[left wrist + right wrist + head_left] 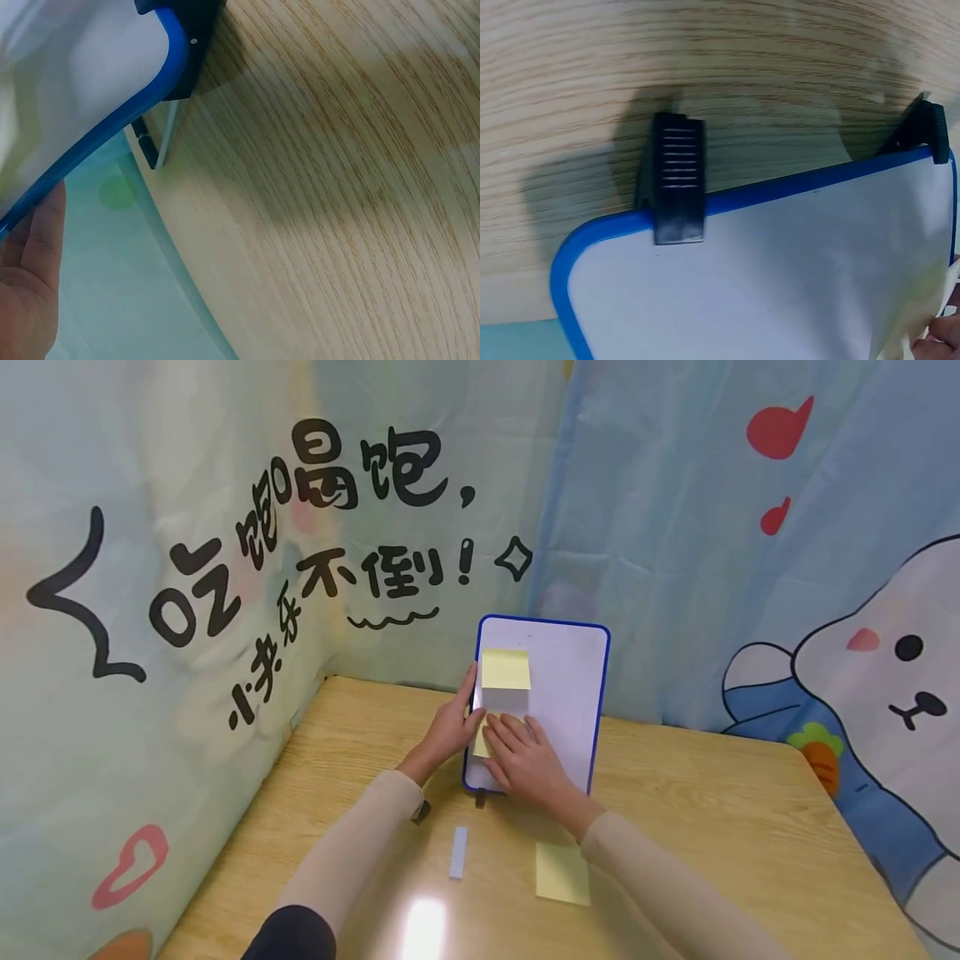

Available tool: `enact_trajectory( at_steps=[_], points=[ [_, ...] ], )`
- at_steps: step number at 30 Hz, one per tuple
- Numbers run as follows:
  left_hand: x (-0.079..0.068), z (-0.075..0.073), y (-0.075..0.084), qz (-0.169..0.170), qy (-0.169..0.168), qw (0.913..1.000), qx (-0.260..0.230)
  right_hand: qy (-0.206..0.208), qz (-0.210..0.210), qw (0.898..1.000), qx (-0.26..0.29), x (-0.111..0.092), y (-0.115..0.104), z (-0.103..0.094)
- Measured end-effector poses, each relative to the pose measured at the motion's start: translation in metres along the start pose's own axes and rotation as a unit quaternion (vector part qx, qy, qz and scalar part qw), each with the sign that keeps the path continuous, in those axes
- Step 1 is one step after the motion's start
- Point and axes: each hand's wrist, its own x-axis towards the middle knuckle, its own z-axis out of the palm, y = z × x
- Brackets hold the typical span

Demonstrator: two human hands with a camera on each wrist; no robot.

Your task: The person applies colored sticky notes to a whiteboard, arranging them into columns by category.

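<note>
A small whiteboard (566, 693) with a blue rim stands leaning back on the table. My left hand (447, 731) grips its left edge, thumb towards the front; in the left wrist view the fingers (46, 232) reach behind the blue rim. On the board's upper left is a yellow sticky note (506, 670), with a grey shaded patch under it. Lower down, a second yellow sticky note (480, 745) is partly covered by my right hand (525, 758), which lies over it with fingers extended. Only those fingertips (941, 334) show in the right wrist view.
Black clip feet (679, 180) hold the board's bottom edge. Nearer on the wooden table (360, 727) lie a narrow pale strip (458, 853) and a yellow square of paper (562, 874), close to my right forearm. Printed curtains (645, 568) stand behind and at the left.
</note>
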Motion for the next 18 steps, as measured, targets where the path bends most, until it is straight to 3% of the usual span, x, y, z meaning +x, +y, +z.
enact_trajectory(
  at_steps=[10,18],
  points=[
    [0.003,0.005,-0.007,0.017,0.016,0.9997,0.009,-0.079,0.024,0.996,-0.019,-0.012,0.014,0.003],
    [0.003,0.004,-0.007,0.023,0.014,0.9996,0.008,-0.066,0.03,0.997,-0.02,-0.023,0.027,0.002]
  ],
)
